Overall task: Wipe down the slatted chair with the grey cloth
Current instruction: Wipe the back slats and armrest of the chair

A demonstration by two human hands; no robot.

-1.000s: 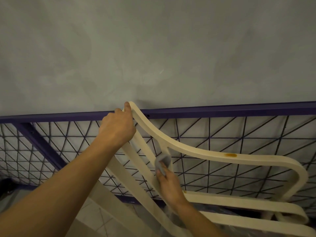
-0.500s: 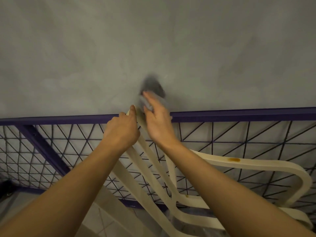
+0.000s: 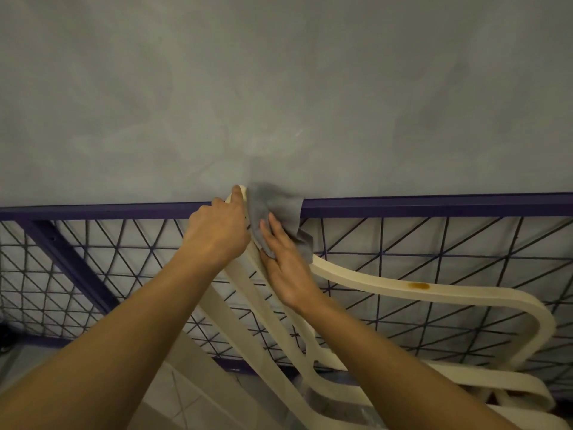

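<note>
Cream plastic forms the chair (image 3: pixel 465 294), which leans in front of a purple rail (image 3: pixel 434 203) with wire mesh (image 3: pixel 403 274) below it. The left hand (image 3: pixel 217 235) grips the chair's top corner, fingers curled round the edge and thumb pointing up. Just beside it, the right hand (image 3: pixel 286 268) presses the grey cloth (image 3: pixel 274 206) onto the curved top edge with straight fingers. The cloth drapes over that edge, one corner hanging behind the hand. Further right on the same edge is an orange-brown stain (image 3: pixel 418 286), well apart from the cloth. Beyond the stain the edge runs bare, then bends round at the far corner. Grey wall (image 3: pixel 279 88) fills the space above the rail. Slats (image 3: pixel 238 339) run down between the forearms.
</note>
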